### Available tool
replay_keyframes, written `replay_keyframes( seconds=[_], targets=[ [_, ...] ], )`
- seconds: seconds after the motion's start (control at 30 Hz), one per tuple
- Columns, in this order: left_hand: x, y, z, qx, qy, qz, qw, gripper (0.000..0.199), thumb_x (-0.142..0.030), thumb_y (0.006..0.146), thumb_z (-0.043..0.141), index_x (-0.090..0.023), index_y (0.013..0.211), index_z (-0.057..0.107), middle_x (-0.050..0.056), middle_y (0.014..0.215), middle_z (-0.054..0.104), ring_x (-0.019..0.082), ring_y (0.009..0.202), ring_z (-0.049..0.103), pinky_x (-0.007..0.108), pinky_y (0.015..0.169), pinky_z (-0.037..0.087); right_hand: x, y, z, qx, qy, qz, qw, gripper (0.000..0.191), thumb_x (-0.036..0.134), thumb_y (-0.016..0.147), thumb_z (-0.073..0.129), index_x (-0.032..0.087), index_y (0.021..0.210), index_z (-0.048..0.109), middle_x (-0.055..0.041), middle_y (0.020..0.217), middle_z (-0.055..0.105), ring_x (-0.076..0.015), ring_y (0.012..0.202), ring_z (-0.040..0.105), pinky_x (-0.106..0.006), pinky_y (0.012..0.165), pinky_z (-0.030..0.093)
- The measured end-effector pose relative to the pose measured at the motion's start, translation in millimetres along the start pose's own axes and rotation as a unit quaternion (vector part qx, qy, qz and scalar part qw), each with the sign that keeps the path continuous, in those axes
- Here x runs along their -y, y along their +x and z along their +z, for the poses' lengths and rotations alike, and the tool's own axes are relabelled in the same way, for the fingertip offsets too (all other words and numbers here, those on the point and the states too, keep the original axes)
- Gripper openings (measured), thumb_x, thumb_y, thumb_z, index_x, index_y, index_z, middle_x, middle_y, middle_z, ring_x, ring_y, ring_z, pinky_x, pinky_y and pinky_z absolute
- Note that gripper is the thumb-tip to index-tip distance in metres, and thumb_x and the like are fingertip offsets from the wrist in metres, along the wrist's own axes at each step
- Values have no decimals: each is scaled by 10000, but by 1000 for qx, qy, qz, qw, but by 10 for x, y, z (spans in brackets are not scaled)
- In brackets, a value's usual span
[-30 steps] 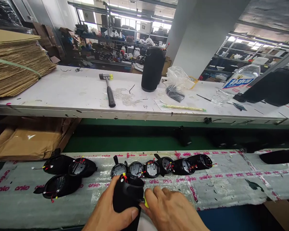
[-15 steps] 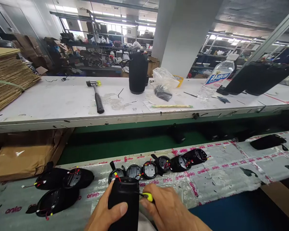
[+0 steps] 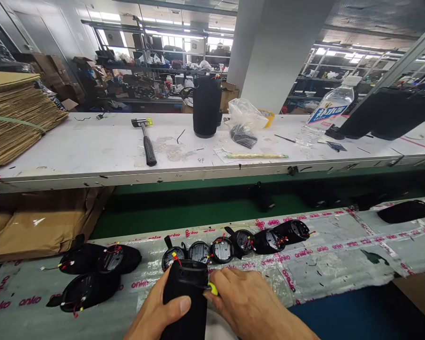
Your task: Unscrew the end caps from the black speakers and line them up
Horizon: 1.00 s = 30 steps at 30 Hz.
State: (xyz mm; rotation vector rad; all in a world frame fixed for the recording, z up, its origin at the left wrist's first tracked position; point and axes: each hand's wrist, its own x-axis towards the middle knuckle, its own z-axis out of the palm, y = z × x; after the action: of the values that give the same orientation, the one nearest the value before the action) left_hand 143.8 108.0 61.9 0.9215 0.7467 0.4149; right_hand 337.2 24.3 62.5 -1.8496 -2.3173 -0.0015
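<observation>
Two hands meet at the bottom of the view on one black fabric-covered cylindrical shell (image 3: pixel 184 302), which stands on end at the near edge of the taped plastic-covered tabletop (image 3: pixel 340 255). The left hand (image 3: pixel 156 314) is wrapped round the shell's side, thumb pressed across its front. The right hand (image 3: pixel 251 307) is closed at the rim, fingertips pinching a small yellow tip (image 3: pixel 213 288); whether that is a tool or a connector is too small to tell.

A risk lies in the thin red and yellow wires (image 3: pixel 177 259) that stick up from the shell's open top: if the right hand pulls or pushes sideways, they could snag or tear loose. The soft cover may also let the shell twist in the left hand's grip, so the pinch at the rim could slip.

Just beyond the shell lies a row of six similar black round housings (image 3: pixel 233 246) with loose wires, close enough that a jerk forward would knock them. Three more black housings (image 3: pixel 95 271) lie to the left. Well apart, on the white far tabletop (image 3: pixel 74 151), rest a black-handled hammer (image 3: pixel 147 141), a tall black cylinder (image 3: pixel 207 107), a clear plastic bag (image 3: pixel 246 120) and a clear plastic bottle (image 3: pixel 327 113).
</observation>
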Motion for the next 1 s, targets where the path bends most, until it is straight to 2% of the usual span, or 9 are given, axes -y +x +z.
replay_keyframes(
  seconds=[0.13,0.27,0.5,0.57,0.63,0.7,0.77,0.87,1.0],
  targets=[
    [0,-14,-29,-11,4,-7,1000,633,-504,745,805,-238,1299,652,74,1227,759,373,1179,666,486,1090,485,-8,-8,7,10,-11,-15,1000,256,287,947,696,248,950,444,40,774,627,-192,627,667,-349,482,349],
    [7,-10,-41,-9,20,-4,1000,655,-507,756,797,-247,1332,621,64,1293,732,361,1239,630,441,1071,496,-6,-4,-38,30,-49,-27,998,234,308,959,670,250,933,445,34,744,620,-199,580,653,-363,450,335],
    [48,16,-77,-44,171,45,983,753,-558,722,798,-259,1374,568,76,1351,696,387,1238,615,471,1062,484,13,29,-185,69,-118,-61,989,190,309,943,656,235,910,484,16,670,608,-210,441,579,-381,372,232],
    [33,14,-78,-44,172,57,982,733,-544,719,803,-274,1362,577,62,1361,690,390,1274,591,473,1097,455,9,15,-152,46,-86,-60,993,183,311,961,639,240,894,484,17,692,617,-209,484,603,-366,389,274],
    [12,7,-70,-2,114,50,992,726,-556,725,783,-266,1360,585,70,1345,695,403,1274,590,485,1081,466,-7,-17,-75,-23,18,-34,999,151,320,1055,474,239,929,485,21,731,640,-189,562,646,-329,455,370],
    [-5,-2,-53,34,46,17,998,735,-572,743,754,-256,1382,575,87,1314,707,412,1249,606,472,987,520,-32,-58,11,-114,138,18,984,257,328,1115,270,239,1006,485,33,756,660,-159,596,662,-290,535,432],
    [-12,-13,-33,36,10,-6,999,757,-566,762,737,-256,1425,543,95,1317,704,407,1248,608,447,930,535,-55,-96,69,-166,198,66,964,315,365,1127,195,253,1070,484,46,776,677,-146,591,662,-274,569,448],
    [-6,-29,-15,14,-15,-16,1000,748,-524,778,742,-272,1448,527,81,1325,706,377,1263,608,450,1026,492,-48,-122,84,-139,201,101,964,255,406,1119,267,279,1119,489,53,814,707,-163,631,693,-281,595,464],
    [64,-40,-28,9,-53,-33,998,678,-481,780,762,-263,1396,581,83,1338,711,369,1299,599,484,1121,442,41,-105,71,-60,207,116,970,306,391,1068,415,284,1353,438,29,881,743,-187,689,721,-288,660,507]
  ],
)
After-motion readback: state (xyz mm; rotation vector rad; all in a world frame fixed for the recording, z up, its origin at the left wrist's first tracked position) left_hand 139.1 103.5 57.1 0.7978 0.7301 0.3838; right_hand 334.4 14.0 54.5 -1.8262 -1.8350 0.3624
